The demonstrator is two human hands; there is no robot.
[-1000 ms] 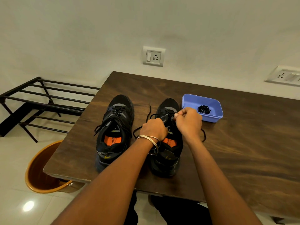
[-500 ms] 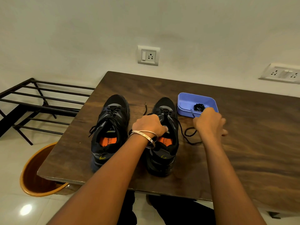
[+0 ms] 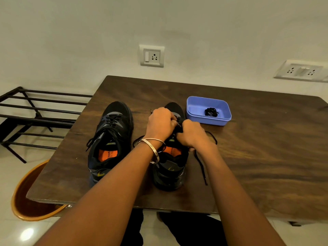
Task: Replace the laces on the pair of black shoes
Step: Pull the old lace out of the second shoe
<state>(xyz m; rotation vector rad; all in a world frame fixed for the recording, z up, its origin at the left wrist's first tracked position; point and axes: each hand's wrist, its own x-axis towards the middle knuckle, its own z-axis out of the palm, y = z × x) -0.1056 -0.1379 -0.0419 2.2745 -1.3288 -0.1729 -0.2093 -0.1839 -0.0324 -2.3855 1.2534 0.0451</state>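
Observation:
Two black shoes with orange insoles stand side by side on a dark wooden table [image 3: 257, 157], toes pointing away. The left shoe [image 3: 111, 139] is laced. Both my hands work over the tongue of the right shoe [image 3: 170, 167]. My left hand [image 3: 161, 122], a metal bangle on its wrist, has its fingers curled at the upper eyelets and pinches the lace. My right hand [image 3: 192, 134] grips the black lace [image 3: 201, 166], whose loose end trails over the table to the right of the shoe. The eyelets themselves are hidden under my hands.
A blue plastic tray [image 3: 195, 110] with a coiled black lace [image 3: 211, 112] stands just right of the shoe's toe. A black metal rack [image 3: 39, 112] and an orange bin [image 3: 23, 197] sit left of the table. Wall sockets are behind.
My right hand has come back from the table near the tray to the right shoe's tongue. My left hand has moved up toward the toe. The lace end now trails toward me.

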